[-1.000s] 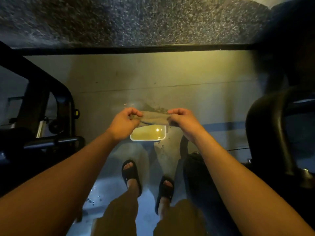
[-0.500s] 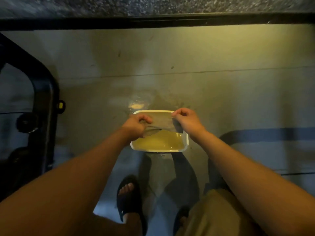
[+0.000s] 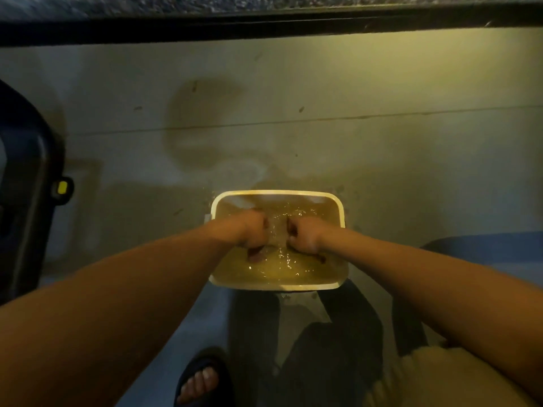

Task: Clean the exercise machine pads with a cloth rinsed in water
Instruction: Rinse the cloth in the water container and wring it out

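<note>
— Which step are we on?
— The rinse. Our left hand (image 3: 253,230) and right hand (image 3: 305,235) are both curled tight round the cloth (image 3: 277,234). It lies under the water (image 3: 279,270) at the middle of the tub (image 3: 341,212) on the floor (image 3: 382,157).
— What does our next move call for?
— We judge a lift and a firm wring over the tub, so that little drips. Then we carry it to the pads, which we can't see here. Only a dark machine frame (image 3: 26,186) shows, at the floor's left edge.
</note>
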Available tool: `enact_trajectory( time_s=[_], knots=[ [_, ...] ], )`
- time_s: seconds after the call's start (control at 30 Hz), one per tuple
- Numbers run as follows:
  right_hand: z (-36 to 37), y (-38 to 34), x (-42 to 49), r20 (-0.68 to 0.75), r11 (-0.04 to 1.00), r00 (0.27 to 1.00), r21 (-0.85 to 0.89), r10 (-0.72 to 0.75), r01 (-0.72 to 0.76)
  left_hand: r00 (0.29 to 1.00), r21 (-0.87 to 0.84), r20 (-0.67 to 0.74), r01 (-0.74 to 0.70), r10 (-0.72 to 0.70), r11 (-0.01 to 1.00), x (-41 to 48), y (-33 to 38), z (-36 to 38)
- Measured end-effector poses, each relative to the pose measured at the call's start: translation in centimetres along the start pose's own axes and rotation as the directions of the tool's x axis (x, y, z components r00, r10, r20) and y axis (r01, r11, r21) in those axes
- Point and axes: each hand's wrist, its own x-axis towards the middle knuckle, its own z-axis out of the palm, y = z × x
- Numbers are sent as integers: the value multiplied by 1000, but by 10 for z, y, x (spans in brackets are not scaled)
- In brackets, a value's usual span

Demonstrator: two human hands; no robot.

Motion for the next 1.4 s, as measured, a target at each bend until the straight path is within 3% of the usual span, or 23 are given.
enact_trajectory(
  time_s=[0.13,0.23,0.33,0.4,0.47,0.53,0.63,0.73,0.83,0.9,0.97,1.0,1.03,1.1,1.17,1.23,1.33,1.4],
  knots=[
    [20,4,6,-149,1000,989,13,-14,16,998,-149,46,40,-33,988,1,-9,26],
    [25,3,9,-96,996,995,92,-12,21,990,-366,57,144,-133,919,0,-14,24],
    [24,-4,2,-23,941,997,330,-67,71,986,-749,-11,103,-168,654,-3,-8,17],
    [18,-16,-7,-70,810,993,574,-95,118,980,-869,3,101,-198,484,-1,-2,16],
    [15,-26,-13,-197,698,973,679,-121,225,983,-924,46,110,-178,367,-2,5,18],
    [20,-31,-14,-341,753,926,563,-162,340,983,-963,79,118,-166,242,-1,10,23],
    [28,-17,-9,-429,849,894,417,-132,325,987,-988,118,128,-108,90,2,19,33],
    [31,-2,-2,-412,922,905,301,-106,245,990,-977,136,141,-38,158,0,22,42],
    [34,2,10,-363,972,931,230,34,55,983,-938,126,161,-132,307,-2,17,43],
    [39,2,12,-165,971,979,224,121,-83,972,-904,146,207,-184,375,-5,15,44],
    [42,0,4,23,954,999,296,35,-40,965,-910,170,232,-199,344,-10,14,49],
    [43,-3,0,51,914,998,406,-27,4,965,-919,162,224,-205,326,-10,14,51],
    [42,-7,-6,17,845,998,532,-67,48,966,-925,150,213,-213,315,-10,13,52],
    [41,-19,-10,-170,783,979,591,-114,194,962,-936,150,213,-230,281,-11,11,51],
    [41,-28,-10,-307,756,935,565,-178,330,958,-949,159,215,-237,232,-10,9,50],
    [38,-31,-10,-373,795,898,458,-235,398,957,-960,175,218,-233,174,-10,12,49],
    [31,-20,-9,-409,916,878,195,-248,350,962,-960,187,222,-201,170,-10,16,50],
    [28,-10,-8,-363,974,915,71,-176,215,967,-948,206,235,-151,214,-12,15,52]
  ],
)
